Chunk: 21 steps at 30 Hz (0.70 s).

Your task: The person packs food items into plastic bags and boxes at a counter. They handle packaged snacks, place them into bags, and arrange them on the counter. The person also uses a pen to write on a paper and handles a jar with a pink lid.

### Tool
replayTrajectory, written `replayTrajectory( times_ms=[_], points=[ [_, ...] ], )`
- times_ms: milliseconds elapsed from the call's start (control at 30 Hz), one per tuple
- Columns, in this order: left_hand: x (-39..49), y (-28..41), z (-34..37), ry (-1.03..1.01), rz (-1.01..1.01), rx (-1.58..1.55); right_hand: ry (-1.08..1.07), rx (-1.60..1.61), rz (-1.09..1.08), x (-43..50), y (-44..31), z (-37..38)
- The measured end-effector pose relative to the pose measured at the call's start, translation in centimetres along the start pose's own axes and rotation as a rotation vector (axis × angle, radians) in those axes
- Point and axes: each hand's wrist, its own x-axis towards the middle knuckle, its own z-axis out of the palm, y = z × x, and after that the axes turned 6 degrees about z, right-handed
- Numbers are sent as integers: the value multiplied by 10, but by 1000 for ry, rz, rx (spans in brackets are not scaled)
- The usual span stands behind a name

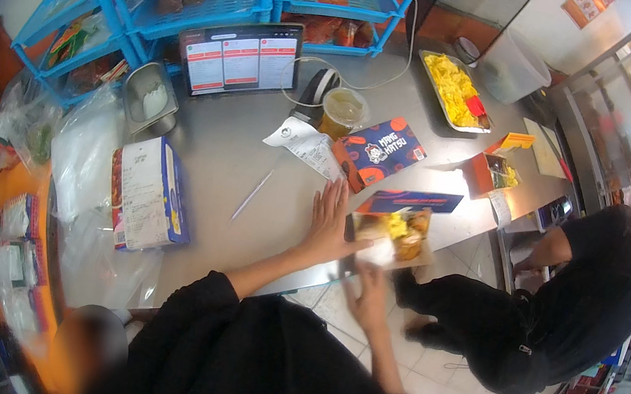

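An opened paper food box (388,239) with rice, yellow shreds and browned pieces sits at the front edge of the steel counter, its dark lid standing up behind. My left hand (328,224) is flat with fingers stretched out; its thumb reaches the box's left side. At the near edge of that box is my right hand (369,298), blurred, so its grip is unclear. Just beyond my left fingertips lie a printed paper receipt (308,146) and a closed dark-blue and orange box (385,149). A lidded plastic tub (342,111) stands behind them.
A tablet (241,58) leans before blue plastic racks (197,5). At left are a steel container (150,96), a box bearing a receipt (148,195) and plastic bags (87,154). A pen (252,194) lies mid-counter. A tray of yellow shreds (450,88) stands back right. Another person (571,299) bends at right.
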Motion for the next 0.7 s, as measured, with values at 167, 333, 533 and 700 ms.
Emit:
replayTrajectory(
  times_ms=[167,333,533,700],
  points=[
    [5,-7,-23,171,-73,42,379,46,252,36,-21,-6],
    [6,8,-37,329,26,40,506,444,129,82,-8,1],
    [10,8,-77,145,45,-46,568,351,78,89,-5,-35],
    [-31,-17,-90,-3,297,-63,215,-141,-52,51,19,-72]
  ],
)
